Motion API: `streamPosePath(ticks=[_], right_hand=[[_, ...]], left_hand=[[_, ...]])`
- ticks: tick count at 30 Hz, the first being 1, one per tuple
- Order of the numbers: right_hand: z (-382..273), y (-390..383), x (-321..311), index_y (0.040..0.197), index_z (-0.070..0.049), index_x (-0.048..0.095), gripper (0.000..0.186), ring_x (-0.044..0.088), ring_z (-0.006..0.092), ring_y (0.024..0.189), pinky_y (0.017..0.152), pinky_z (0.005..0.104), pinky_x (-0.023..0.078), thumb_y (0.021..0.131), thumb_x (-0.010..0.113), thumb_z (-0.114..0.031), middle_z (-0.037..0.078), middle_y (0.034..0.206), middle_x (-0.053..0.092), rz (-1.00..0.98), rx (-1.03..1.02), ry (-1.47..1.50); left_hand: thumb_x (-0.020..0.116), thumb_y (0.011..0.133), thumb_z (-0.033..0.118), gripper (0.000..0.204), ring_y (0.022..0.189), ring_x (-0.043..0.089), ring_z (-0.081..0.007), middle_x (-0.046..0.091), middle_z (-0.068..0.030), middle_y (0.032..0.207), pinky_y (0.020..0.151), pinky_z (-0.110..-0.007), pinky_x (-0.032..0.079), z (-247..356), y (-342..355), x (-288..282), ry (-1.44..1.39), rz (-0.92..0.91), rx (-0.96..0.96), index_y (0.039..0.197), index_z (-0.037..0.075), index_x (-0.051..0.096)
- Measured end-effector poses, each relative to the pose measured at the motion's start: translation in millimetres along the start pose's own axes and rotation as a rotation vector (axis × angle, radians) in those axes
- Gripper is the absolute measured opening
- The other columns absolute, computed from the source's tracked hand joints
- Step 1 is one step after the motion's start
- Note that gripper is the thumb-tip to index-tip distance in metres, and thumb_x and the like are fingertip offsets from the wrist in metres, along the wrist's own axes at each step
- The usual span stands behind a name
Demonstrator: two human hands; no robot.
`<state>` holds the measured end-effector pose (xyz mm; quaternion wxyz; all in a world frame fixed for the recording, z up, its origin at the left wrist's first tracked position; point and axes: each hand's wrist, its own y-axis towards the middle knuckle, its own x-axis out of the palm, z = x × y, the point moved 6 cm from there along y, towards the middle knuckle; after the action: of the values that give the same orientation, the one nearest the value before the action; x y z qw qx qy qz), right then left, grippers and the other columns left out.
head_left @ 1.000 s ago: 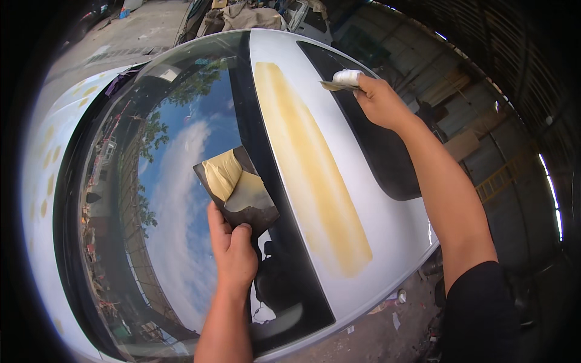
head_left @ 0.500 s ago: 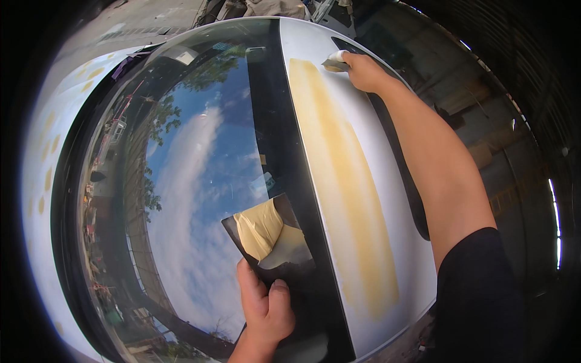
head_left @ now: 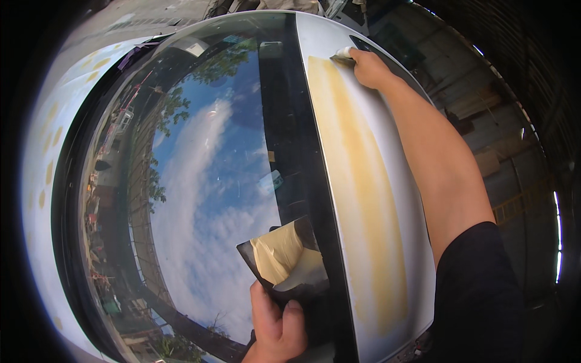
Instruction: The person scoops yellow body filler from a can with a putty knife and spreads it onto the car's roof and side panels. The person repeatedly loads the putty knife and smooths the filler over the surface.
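My left hand [head_left: 279,330] grips a dark mixing board [head_left: 315,281] above the windshield, thumb on top. A thick, creamy yellow mound of body filler [head_left: 278,254] lies on the board. At the far end of the white roof panel [head_left: 321,33], my right hand [head_left: 372,69] is closed around a filler spreader [head_left: 344,55]. Its blade is close to the upper right end of a long yellow filler strip [head_left: 363,175]; I cannot tell if it touches. The strip runs along the panel toward me, its middle deeper yellow and its sides paler.
The car's curved windshield [head_left: 193,157] fills the left half, reflecting sky and trees. Beyond it, the white hood [head_left: 51,157] carries several yellow spots. A dark side window [head_left: 387,57] borders the panel under my right arm. Cluttered items [head_left: 272,5] stand past the far edge.
The spreader has turned and come closer to the strip's far end. The board in my left hand appears lower and farther right, while the whole view has also shifted.
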<state>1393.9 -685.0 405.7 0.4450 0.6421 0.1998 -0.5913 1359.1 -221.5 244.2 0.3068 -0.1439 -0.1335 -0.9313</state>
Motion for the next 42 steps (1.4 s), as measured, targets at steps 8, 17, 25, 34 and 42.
streamPosePath(ticks=[8,17,25,34,42], right_hand=[[-8.8,1.1,6.0,0.123,-0.006,0.059,0.044,0.062,0.0386,0.103,0.091,0.0391,0.047,0.084,0.042,0.007,0.023,0.109,0.066,-0.036,-0.081,0.049],[-26.7,-32.5,-4.2,0.125,-0.006,0.059,0.047,0.064,0.0356,0.102,0.092,0.0369,0.047,0.084,0.042,0.008,0.021,0.109,0.067,-0.11,-0.115,0.067],[-40.3,-74.8,-9.0,0.124,-0.012,0.06,0.05,0.063,0.036,0.103,0.089,0.0397,0.049,0.082,0.044,0.008,0.018,0.112,0.066,-0.18,-0.151,0.105],[-77.0,-142.3,-23.0,0.124,-0.01,0.061,0.044,0.061,0.0371,0.107,0.093,0.0404,0.049,0.086,0.044,0.006,0.018,0.118,0.065,-0.218,-0.099,0.114],[-106.2,-200.2,-31.1,0.117,-0.007,0.064,0.041,0.061,0.0366,0.106,0.093,0.0402,0.049,0.083,0.048,0.009,0.017,0.113,0.066,-0.227,-0.139,0.131]], left_hand=[[0.041,0.082,0.0,0.065,0.12,0.045,-0.0231,0.044,-0.0152,0.134,0.105,-0.034,0.035,-9.3,1.7,-5.5,-0.107,-0.012,0.013,0.144,-0.006,0.023],[0.043,0.08,0.004,0.065,0.114,0.05,-0.0226,0.048,-0.014,0.129,0.098,-0.034,0.041,-13.0,11.6,-11.0,-0.261,0.019,-0.1,0.142,-0.002,0.026],[0.043,0.076,0.003,0.067,0.118,0.049,-0.0244,0.047,-0.0136,0.129,0.104,-0.039,0.039,-8.9,25.7,-8.2,-0.404,0.1,-0.07,0.142,0.001,0.031],[0.036,0.078,-0.003,0.064,0.118,0.045,-0.0189,0.046,-0.0124,0.13,0.105,-0.031,0.033,-15.1,33.1,-24.0,-0.314,0.111,-0.065,0.142,-0.003,0.029],[0.037,0.08,-0.005,0.063,0.12,0.046,-0.0199,0.046,-0.0129,0.133,0.107,-0.033,0.034,-21.2,43.1,-32.3,-0.395,0.068,-0.043,0.142,-0.001,0.032]])
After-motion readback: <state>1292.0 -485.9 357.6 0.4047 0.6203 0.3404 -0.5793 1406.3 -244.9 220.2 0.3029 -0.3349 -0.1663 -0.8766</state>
